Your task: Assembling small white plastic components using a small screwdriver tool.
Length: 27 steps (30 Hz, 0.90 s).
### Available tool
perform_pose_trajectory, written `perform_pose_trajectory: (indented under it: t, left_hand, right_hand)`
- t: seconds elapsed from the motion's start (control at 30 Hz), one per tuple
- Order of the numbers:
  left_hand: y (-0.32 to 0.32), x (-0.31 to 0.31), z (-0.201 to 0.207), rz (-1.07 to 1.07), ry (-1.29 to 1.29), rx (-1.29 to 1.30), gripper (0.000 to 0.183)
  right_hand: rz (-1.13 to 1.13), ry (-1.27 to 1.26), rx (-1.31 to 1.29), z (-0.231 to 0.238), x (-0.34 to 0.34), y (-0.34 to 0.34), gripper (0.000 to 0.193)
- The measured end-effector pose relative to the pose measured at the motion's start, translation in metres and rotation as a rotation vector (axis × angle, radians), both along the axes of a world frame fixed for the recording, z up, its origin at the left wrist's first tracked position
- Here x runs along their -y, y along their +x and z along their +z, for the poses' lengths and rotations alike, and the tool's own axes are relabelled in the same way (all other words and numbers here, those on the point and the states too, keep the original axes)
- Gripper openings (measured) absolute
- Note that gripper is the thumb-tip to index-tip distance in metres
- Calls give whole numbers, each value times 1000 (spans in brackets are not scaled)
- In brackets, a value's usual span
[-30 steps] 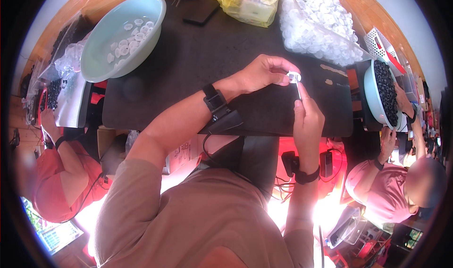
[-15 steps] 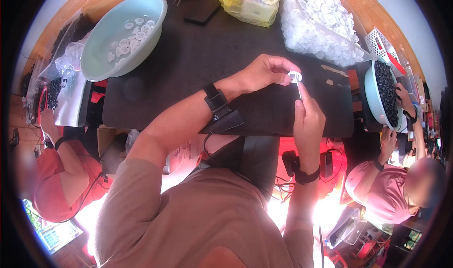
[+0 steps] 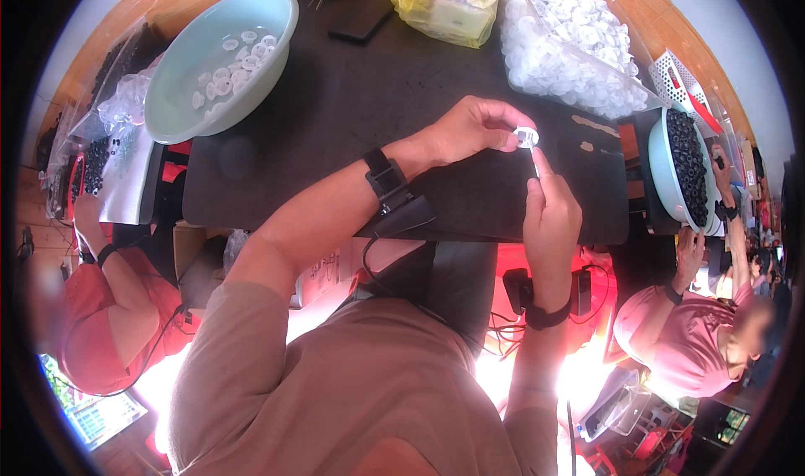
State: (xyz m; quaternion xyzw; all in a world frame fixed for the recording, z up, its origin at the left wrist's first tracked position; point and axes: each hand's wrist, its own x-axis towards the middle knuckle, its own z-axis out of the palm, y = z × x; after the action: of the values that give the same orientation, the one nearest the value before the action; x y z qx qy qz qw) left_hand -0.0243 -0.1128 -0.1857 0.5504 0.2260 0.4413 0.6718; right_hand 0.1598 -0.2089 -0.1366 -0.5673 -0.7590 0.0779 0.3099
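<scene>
Between thumb and fingers, my left hand (image 3: 471, 131) pinches a small round white plastic part (image 3: 526, 137) above the dark table (image 3: 377, 99). My right hand (image 3: 553, 209) grips a thin, pale, blade-like tool (image 3: 536, 166), its index finger stretched along it. The tool's upper end meets the lower edge of the part; its handle is hidden in my palm, so its exact kind cannot be told. Similar white parts (image 3: 222, 75) lie in a light-blue basin (image 3: 168, 111) at the far left. A large clear bag of white parts (image 3: 570, 49) stands at the far right.
A yellow plastic bag (image 3: 440, 11) and a flat black object (image 3: 360, 23) lie at the table's back. On the right, a co-worker's hand (image 3: 689, 254) is by a blue basin (image 3: 662, 166) of black rings (image 3: 688, 170). Another co-worker (image 3: 117, 317) sits at left.
My right hand and the tool have shifted slightly down and right, and the white part has turned a little. At right, the co-worker's far hand has moved up along the basin's side.
</scene>
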Motion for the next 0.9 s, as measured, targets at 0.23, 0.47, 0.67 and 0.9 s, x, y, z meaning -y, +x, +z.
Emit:
perform_pose_trajectory:
  t: [0.23, 0.47, 0.67, 0.9]
  left_hand:
    - [0, -1, -1, 1, 0, -8, 30]
    - [0, 1, 1, 13, -12, -28, 30]
    - [-1, 2, 0, 41, -6, -94, 30]
    - [3, 7, -2, 51, 42, -187, 31]
  right_hand:
    - [6, 15, 19, 1, -1, -1, 38]
    - [-13, 19, 109, 3, 1, -3, 39]
    - [0, -18, 150, 6, 0, -5, 38]
    - [44, -58, 99, 4, 0, 2, 37]
